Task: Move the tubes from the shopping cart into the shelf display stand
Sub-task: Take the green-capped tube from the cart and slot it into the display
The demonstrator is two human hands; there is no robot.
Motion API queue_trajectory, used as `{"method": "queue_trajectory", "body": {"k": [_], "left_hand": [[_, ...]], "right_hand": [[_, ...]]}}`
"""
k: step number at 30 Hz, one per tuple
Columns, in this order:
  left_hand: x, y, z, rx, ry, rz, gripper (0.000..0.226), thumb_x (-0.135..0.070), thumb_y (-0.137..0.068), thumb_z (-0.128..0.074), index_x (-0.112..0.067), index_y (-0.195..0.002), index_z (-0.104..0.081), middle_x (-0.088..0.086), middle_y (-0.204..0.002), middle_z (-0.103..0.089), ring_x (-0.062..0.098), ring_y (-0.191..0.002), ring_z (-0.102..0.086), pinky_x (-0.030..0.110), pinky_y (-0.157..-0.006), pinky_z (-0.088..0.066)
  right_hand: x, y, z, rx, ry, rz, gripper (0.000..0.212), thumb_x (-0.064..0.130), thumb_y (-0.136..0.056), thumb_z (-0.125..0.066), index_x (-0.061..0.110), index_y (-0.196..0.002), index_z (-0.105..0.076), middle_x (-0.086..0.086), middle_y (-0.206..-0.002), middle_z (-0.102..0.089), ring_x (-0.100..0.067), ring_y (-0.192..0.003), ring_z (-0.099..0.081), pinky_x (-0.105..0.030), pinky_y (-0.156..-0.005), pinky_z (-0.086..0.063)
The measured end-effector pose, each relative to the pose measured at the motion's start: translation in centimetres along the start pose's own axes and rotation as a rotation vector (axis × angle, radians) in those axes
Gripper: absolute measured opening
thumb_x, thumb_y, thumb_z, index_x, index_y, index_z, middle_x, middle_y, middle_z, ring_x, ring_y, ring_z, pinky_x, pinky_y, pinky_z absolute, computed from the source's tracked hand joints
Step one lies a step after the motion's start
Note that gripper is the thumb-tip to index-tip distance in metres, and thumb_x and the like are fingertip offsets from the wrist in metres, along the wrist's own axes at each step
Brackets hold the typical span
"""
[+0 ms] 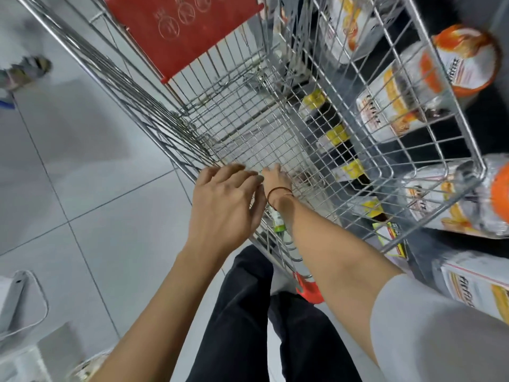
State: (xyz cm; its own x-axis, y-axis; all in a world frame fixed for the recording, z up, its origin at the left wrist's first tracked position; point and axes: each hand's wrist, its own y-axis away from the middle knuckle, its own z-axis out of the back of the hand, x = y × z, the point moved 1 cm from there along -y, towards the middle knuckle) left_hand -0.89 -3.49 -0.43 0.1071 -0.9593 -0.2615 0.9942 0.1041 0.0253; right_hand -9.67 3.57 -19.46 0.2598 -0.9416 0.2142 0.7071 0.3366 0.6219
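Right hand (pixel 275 179) deep in cart (pixel 248 128), grip unreadable; I see tube (pixel 278 223) under its wrist, long axis along forearm. Left hand (pixel 225 205) open, nearer rim.

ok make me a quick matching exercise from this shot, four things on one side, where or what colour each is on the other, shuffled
Things:
1. left hand
2. right hand
3. child seat flap
4. tube

Descriptions:
a. red, at the far end of the shopping cart
b. green and white, in the cart beside the right wrist
c. over the cart's near rim
d. reaching down inside the cart

Pairs: 1-c, 2-d, 3-a, 4-b
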Motion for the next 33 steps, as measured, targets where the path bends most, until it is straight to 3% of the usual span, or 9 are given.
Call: {"method": "queue_trajectory", "body": {"k": [6, 10, 13, 16, 20, 24, 29, 33], "left_hand": [[-0.1, 0.0, 0.2, 0.004, -0.019, -0.006, 0.028, -0.028, -0.089, -0.044, -0.016, -0.086, -0.069, -0.002, -0.086, -0.075, 0.019, -0.095, -0.064, 0.035, -0.077, -0.033], [-0.4, 0.0, 0.4, 0.020, -0.044, -0.009, 0.029, -0.027, -0.088, -0.044, -0.015, -0.081, -0.069, 0.001, -0.081, -0.075, 0.022, -0.087, -0.065, 0.037, -0.073, -0.035], [-0.5, 0.0, 0.7, 0.046, -0.074, -0.013, 0.028, -0.026, -0.086, -0.046, -0.013, -0.077, -0.069, 0.003, -0.079, -0.075, 0.024, -0.080, -0.065, 0.035, -0.068, -0.035], [-1.0, 0.0, 1.1, 0.061, -0.041, 0.003, 0.013, -0.019, -0.083, -0.060, -0.011, -0.082, -0.070, 0.009, -0.084, -0.075, 0.028, -0.082, -0.067, 0.039, -0.072, -0.041], [-3.7, -0.3, 1.7, 0.062, 0.094, 0.016, 0.018, -0.013, -0.080, -0.064, -0.007, -0.097, -0.068, 0.015, -0.097, -0.072, 0.033, -0.093, -0.063, 0.048, -0.081, -0.046], [-10.1, -1.5, 2.8, 0.064, 0.198, -0.128, 0.023, -0.015, -0.084, -0.061, -0.008, -0.106, -0.065, 0.016, -0.108, -0.069, 0.035, -0.096, -0.062, 0.046, -0.079, -0.051], [-19.0, -2.4, 5.3, 0.040, 0.296, -0.327, 0.022, -0.014, -0.082, -0.062, -0.008, -0.103, -0.066, 0.023, -0.100, -0.068, 0.039, -0.089, -0.063, 0.044, -0.069, -0.051], [-24.5, -2.2, 6.1, 0.068, 0.328, -0.502, 0.038, -0.026, -0.077, -0.045, -0.005, -0.100, -0.066, 0.026, -0.097, -0.068, 0.042, -0.090, -0.062, 0.047, -0.074, -0.053]], "right_hand": [[-1.9, 1.4, 4.2, 0.048, -0.159, -0.024, 0.030, 0.019, -0.090, -0.057, 0.006, -0.117, -0.060, -0.020, -0.121, -0.060, -0.034, -0.109, -0.060, -0.036, -0.088, -0.050], [-3.7, 3.8, 8.3, 0.033, -0.337, -0.014, 0.040, 0.015, -0.084, -0.068, 0.007, -0.122, -0.060, -0.018, -0.127, -0.059, -0.031, -0.115, -0.057, -0.034, -0.097, -0.047], [-5.3, 6.4, 11.9, -0.095, -0.433, -0.002, 0.038, 0.009, -0.082, -0.069, 0.004, -0.119, -0.062, -0.017, -0.125, -0.062, -0.029, -0.112, -0.060, -0.033, -0.097, -0.048], [-6.8, 10.4, 16.1, -0.230, -0.513, 0.014, 0.043, 0.013, -0.081, -0.071, 0.006, -0.121, -0.061, -0.016, -0.125, -0.062, -0.028, -0.115, -0.059, -0.031, -0.101, -0.046], [-9.3, 17.4, 21.7, -0.411, -0.556, 0.010, 0.041, 0.023, -0.079, -0.072, 0.010, -0.118, -0.064, -0.014, -0.118, -0.065, -0.026, -0.107, -0.060, -0.019, -0.087, -0.038], [-11.5, 25.1, 26.5, -0.578, -0.512, -0.012, 0.043, 0.029, -0.077, -0.074, 0.012, -0.116, -0.066, -0.013, -0.120, -0.067, -0.025, -0.113, -0.060, -0.026, -0.096, -0.044], [-14.6, 34.6, 29.5, -0.746, -0.439, -0.060, 0.043, 0.025, -0.083, -0.068, 0.012, -0.123, -0.061, -0.017, -0.122, -0.062, -0.031, -0.119, -0.052, -0.030, -0.099, -0.037], [-17.4, 42.0, 30.6, -0.891, -0.408, -0.120, 0.044, 0.030, -0.080, -0.070, 0.014, -0.120, -0.063, -0.014, -0.120, -0.064, -0.028, -0.116, -0.055, -0.029, -0.096, -0.038]]}}
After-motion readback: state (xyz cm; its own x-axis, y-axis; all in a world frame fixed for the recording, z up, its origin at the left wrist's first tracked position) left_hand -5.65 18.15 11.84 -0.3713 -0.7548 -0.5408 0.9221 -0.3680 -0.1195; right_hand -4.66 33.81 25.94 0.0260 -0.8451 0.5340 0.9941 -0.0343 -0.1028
